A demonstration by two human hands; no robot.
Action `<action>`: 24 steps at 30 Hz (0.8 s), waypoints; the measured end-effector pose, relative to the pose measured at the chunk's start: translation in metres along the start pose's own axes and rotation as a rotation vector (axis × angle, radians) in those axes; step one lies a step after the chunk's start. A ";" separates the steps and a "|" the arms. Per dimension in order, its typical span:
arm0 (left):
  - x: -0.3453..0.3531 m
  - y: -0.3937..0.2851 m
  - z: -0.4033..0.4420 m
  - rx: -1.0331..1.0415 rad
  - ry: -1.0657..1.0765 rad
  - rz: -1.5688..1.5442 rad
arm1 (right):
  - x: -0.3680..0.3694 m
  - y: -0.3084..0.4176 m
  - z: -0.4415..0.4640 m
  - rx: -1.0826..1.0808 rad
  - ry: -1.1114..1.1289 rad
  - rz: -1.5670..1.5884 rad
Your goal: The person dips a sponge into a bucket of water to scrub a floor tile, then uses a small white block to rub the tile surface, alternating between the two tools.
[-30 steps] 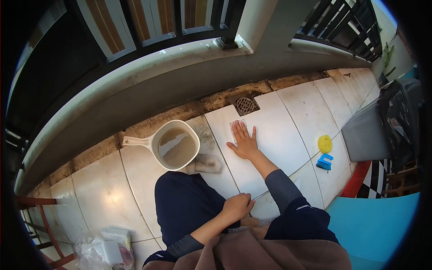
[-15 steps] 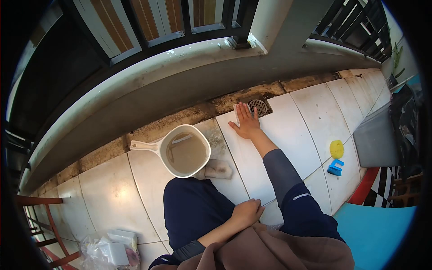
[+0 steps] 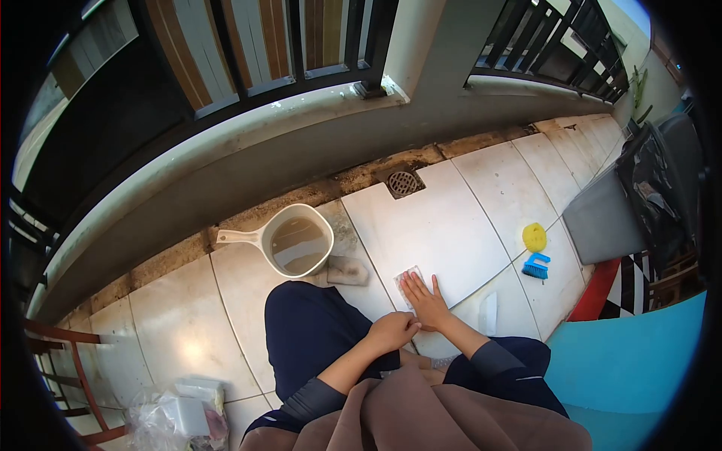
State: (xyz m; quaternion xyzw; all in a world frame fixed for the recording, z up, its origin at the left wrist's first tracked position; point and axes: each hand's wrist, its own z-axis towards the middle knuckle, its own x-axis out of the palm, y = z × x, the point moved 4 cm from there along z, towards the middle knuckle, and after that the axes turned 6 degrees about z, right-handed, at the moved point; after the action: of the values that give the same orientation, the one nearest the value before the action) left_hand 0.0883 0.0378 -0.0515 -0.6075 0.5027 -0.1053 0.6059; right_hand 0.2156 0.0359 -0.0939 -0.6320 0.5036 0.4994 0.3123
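On the white floor tiles, my right hand [image 3: 427, 304] lies with fingers stretched flat over a white pad [image 3: 408, 278], pressing it down; a corner shows past the fingertips. My left hand [image 3: 392, 331] is curled closed beside the right wrist, over my bent knee, and nothing shows in it. A white dipper [image 3: 239, 236] with murky water stands left of my hands. Against its base lies a dirty greyish cloth [image 3: 347, 271]. Beyond the pad, by the wall, a round drain grate [image 3: 403, 183] sits in a notch in the tiles.
A yellow round sponge [image 3: 535, 237] and a blue brush [image 3: 536, 266] lie to the right. Behind them stands a grey bin [image 3: 605, 225] with a black bag. A white strip-like item [image 3: 488, 314] lies near my right forearm. Plastic-wrapped white packages [image 3: 188, 415] sit lower left.
My right hand has slid the white pad back from the drain grate toward my knees. It is now close beside my left hand, and the grate is uncovered. The view has shifted slightly.
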 end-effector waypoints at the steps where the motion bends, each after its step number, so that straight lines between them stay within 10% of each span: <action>1: 0.000 -0.001 -0.001 0.012 0.043 0.024 | 0.002 0.002 -0.013 0.011 0.047 -0.050; 24: 0.001 -0.016 -0.008 -0.092 0.170 0.294 | -0.023 -0.011 0.147 -0.026 -0.066 0.047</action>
State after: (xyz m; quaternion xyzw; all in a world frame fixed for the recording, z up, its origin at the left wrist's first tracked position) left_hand 0.0910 0.0282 -0.0371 -0.5433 0.6399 -0.0435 0.5417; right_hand 0.1796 0.1782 -0.1182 -0.6071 0.5014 0.5337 0.3085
